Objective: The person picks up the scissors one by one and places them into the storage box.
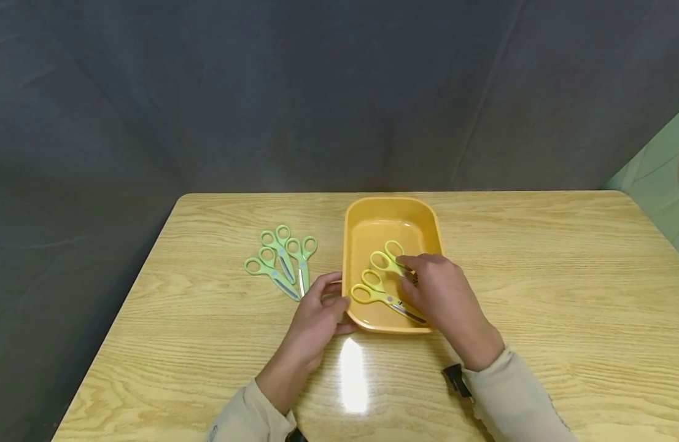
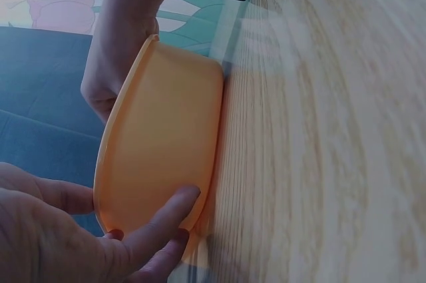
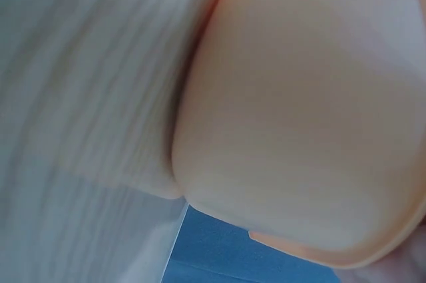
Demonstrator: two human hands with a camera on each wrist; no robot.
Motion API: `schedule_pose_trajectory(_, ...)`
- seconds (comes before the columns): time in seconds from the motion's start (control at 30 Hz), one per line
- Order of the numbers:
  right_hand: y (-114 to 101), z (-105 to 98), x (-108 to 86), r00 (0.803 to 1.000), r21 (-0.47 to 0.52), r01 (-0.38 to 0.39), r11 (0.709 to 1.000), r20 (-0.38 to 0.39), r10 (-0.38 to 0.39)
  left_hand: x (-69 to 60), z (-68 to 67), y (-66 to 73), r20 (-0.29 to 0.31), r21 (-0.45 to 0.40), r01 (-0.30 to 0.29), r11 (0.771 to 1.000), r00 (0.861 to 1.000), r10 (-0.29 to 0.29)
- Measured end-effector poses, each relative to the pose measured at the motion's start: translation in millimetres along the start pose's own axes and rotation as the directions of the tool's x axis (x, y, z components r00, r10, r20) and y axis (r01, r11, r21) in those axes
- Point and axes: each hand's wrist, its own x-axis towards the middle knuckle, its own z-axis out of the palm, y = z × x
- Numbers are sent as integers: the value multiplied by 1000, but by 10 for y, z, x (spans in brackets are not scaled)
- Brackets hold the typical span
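With right hand curled, apparently pinching upper yellow scissors inside tub near far edge of bench, and left hand spread against tub's wall; could snag lower yellow scissors if dragged sideways, or slip if pinched too shallowly; lying diagonally along long axis, with handles toward tub's far-left corner, tips hidden.

The tray is looking like smooth plastic, its floor catching glossy highlights; the yellow scissors and green scissors are showing plastic bodies with shiny, metallic-looking strips along their blades; the table is displaying streaky wood grain under a polished finish that is mirroring a bright light; the sleeves are appearing as matt cloth; the dark backdrop is hanging as dull, lightly creased fabric.
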Motion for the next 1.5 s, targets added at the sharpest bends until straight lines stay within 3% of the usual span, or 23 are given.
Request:
schedule_pose_trajectory(0.27, -40, 6, -19, 999, -63, -28, 998, 26, 30, 7, 8, -7, -8, -2, 4, 1000, 1000, -4)
schedule_pose_trajectory(0.87, -41, 45, -56, 1000, -147, 14, 989, 23, -11, -3, 16, -12, 13, 3, 2, 1000, 1000, -2)
schedule_pose_trajectory(1.2, -44, 50, -58, 999, -139, 14, 990, 46, -8, -3, 26, -9, 3, -2, 9, 1000, 1000, -9)
schedule_pose_trajectory(1.5, -40, 51, -49, 993, -112, 24, 993, 114, -11, 6, 33, -18, -5, -5, 5, 1000, 1000, -5)
